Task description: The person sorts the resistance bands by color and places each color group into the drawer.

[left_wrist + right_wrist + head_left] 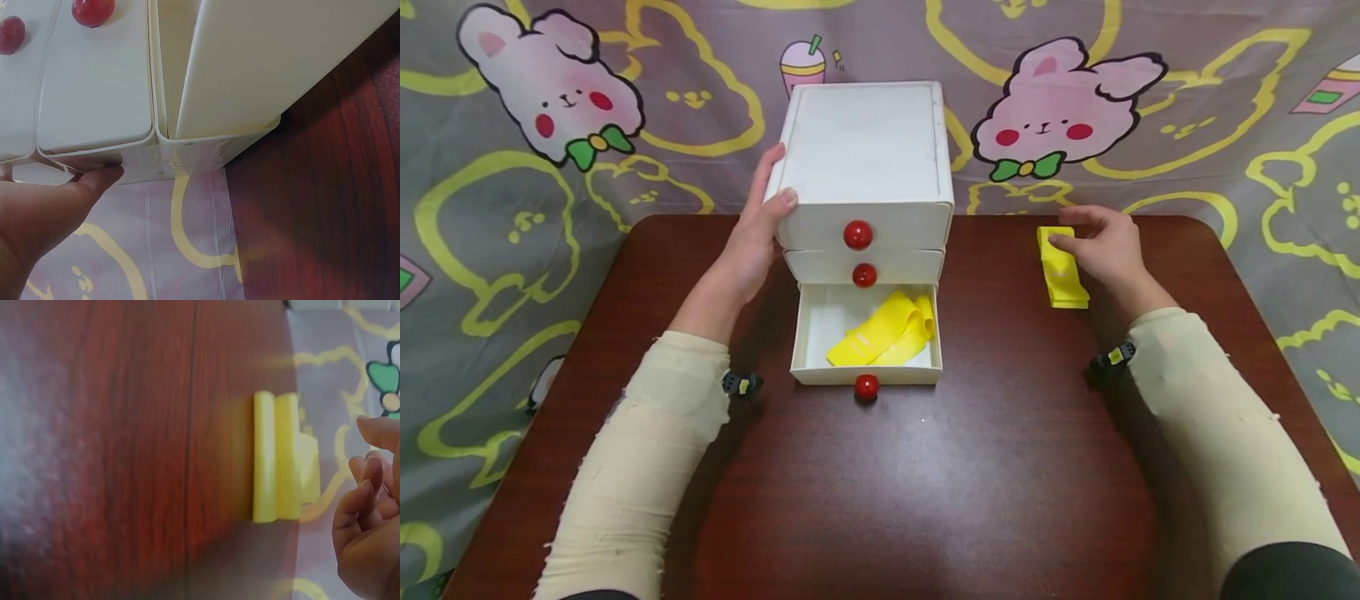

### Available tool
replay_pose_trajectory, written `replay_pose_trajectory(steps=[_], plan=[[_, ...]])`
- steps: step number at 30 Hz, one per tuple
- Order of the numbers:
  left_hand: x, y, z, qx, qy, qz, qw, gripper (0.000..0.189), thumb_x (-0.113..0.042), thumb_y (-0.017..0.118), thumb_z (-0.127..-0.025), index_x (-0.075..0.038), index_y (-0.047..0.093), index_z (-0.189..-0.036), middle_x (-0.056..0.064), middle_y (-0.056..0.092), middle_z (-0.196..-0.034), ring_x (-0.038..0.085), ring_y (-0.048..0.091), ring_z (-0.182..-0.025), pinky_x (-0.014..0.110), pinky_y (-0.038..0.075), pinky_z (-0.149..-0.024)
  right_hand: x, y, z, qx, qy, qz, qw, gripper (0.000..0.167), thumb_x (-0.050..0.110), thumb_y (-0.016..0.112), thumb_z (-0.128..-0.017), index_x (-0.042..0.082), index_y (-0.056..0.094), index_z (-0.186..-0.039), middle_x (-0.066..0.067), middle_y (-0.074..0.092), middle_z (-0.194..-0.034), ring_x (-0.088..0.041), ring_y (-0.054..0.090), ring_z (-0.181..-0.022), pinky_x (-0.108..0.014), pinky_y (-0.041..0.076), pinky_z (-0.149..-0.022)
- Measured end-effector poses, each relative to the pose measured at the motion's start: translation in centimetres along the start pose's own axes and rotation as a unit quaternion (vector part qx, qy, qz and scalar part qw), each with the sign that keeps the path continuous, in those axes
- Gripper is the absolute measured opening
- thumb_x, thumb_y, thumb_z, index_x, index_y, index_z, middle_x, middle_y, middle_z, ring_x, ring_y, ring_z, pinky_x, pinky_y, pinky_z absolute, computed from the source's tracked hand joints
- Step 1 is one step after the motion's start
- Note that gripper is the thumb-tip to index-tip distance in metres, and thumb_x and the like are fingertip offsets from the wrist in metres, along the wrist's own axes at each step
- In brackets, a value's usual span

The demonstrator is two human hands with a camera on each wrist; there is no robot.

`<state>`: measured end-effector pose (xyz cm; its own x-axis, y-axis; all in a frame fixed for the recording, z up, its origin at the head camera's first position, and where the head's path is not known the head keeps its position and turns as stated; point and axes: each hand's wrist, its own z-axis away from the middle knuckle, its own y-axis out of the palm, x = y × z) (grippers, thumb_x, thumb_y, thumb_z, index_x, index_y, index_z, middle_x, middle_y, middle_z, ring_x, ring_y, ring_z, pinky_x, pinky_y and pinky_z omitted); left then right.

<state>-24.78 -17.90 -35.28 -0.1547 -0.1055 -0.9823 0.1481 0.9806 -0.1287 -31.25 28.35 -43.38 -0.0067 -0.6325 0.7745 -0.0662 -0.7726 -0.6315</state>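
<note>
A white drawer cabinet (pixel 865 146) with red round knobs stands at the back of the table. My left hand (pixel 752 237) holds its left side, a fingertip over the top edge by the front corner; in the left wrist view a digit of that hand (pixel 94 181) lies along the side wall. The bottom drawer (pixel 820 321) is pulled out, with loosely folded yellow bands (pixel 880 333) inside. To the right, another flat, folded yellow band (pixel 1063 271) lies on the table. My right hand (pixel 1108 250) hovers beside it, thumb overlapping it in the head view; the right wrist view (pixel 369 537) shows the fingers apart from the band.
The brown wooden table (pixel 925 492) reaches back to a patterned cloth (pixel 700 83) with rabbits and yellow outlines, hanging behind and at both sides. The open drawer's front with its red knob (pixel 867 387) juts toward me between my forearms.
</note>
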Motion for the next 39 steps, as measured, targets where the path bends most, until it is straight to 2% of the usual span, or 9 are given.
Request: replay_pose_trajectory(steps=[6,13,21,24,26,30,36,39], plan=[[-0.1,0.0,0.0,0.001,-0.004,-0.002,1.0,0.064,-0.04,0.047,-0.098,-0.042,0.018,-0.155,0.002,0.02,-0.155,0.027,0.026,-0.136,0.061,0.026,-0.105,-1.4,0.0,-1.1,0.014,0.022,0.014,0.9995,0.058,0.037,0.073,-0.091,0.007,0.059,-0.139,-0.013,0.057,-0.138,-0.03,0.043,-0.126,-0.046,0.039,-0.104],[-0.1,0.0,0.0,0.003,-0.004,-0.008,1.0,0.065,-0.039,0.047,-0.098,-0.042,0.017,-0.155,0.0,0.018,-0.156,0.026,0.025,-0.137,0.061,0.025,-0.107,-2.4,0.2,-1.6,0.031,0.041,0.028,0.9983,0.06,0.035,0.073,-0.091,0.006,0.056,-0.141,-0.015,0.055,-0.138,-0.033,0.044,-0.124,-0.046,0.043,-0.101],[0.0,0.0,0.0,0.002,-0.002,-0.004,1.0,0.065,-0.039,0.048,-0.098,-0.041,0.018,-0.155,0.0,0.018,-0.156,0.027,0.026,-0.136,0.061,0.026,-0.106,-3.2,0.3,-2.1,0.033,0.056,0.038,0.9972,0.064,0.037,0.067,-0.096,0.007,0.047,-0.149,-0.018,0.048,-0.146,-0.038,0.042,-0.126,-0.051,0.038,-0.105],[0.0,0.0,0.0,0.002,-0.002,-0.004,1.0,0.065,-0.039,0.047,-0.098,-0.042,0.018,-0.155,0.001,0.019,-0.156,0.027,0.026,-0.136,0.061,0.026,-0.106,-3.3,0.5,-2.2,0.025,0.058,0.053,0.9966,0.058,0.035,0.066,-0.096,0.005,0.054,-0.144,-0.02,0.054,-0.138,-0.038,0.047,-0.117,-0.048,0.044,-0.099],[0.0,0.0,0.0,0.002,-0.002,-0.003,1.0,0.064,-0.039,0.047,-0.098,-0.042,0.018,-0.155,0.001,0.019,-0.156,0.027,0.027,-0.136,0.061,0.026,-0.105,-3.3,0.6,-2.1,0.016,0.056,0.067,0.9961,0.051,0.035,0.067,-0.096,0.004,0.06,-0.136,-0.02,0.058,-0.13,-0.037,0.05,-0.11,-0.043,0.048,-0.09],[0.0,0.0,0.0,0.001,-0.001,-0.005,1.0,0.064,-0.039,0.047,-0.098,-0.042,0.018,-0.155,0.001,0.019,-0.156,0.028,0.027,-0.136,0.061,0.027,-0.105,-3.3,0.7,-1.9,0.001,0.051,0.078,0.9956,0.041,0.034,0.069,-0.095,0.003,0.065,-0.122,-0.018,0.06,-0.119,-0.035,0.051,-0.102,-0.034,0.048,-0.077],[0.0,0.0,0.0,0.002,0.001,-0.008,1.0,0.065,-0.04,0.048,-0.097,-0.041,0.017,-0.155,0.001,0.019,-0.156,0.027,0.026,-0.136,0.062,0.026,-0.106,-3.1,0.6,-1.3,-0.021,0.032,0.079,0.9961,0.036,0.03,0.071,-0.094,0.002,0.065,-0.115,-0.018,0.061,-0.117,-0.035,0.047,-0.107,-0.04,0.046,-0.084],[-0.1,-0.1,0.0,0.002,0.0,-0.008,1.0,0.065,-0.04,0.048,-0.097,-0.041,0.017,-0.155,0.001,0.019,-0.156,0.027,0.026,-0.136,0.062,0.026,-0.106,-2.8,0.4,-0.7,-0.039,0.017,0.078,0.996,0.033,0.029,0.071,-0.093,0.002,0.065,-0.112,-0.017,0.061,-0.114,-0.034,0.047,-0.107,-0.039,0.045,-0.083]])
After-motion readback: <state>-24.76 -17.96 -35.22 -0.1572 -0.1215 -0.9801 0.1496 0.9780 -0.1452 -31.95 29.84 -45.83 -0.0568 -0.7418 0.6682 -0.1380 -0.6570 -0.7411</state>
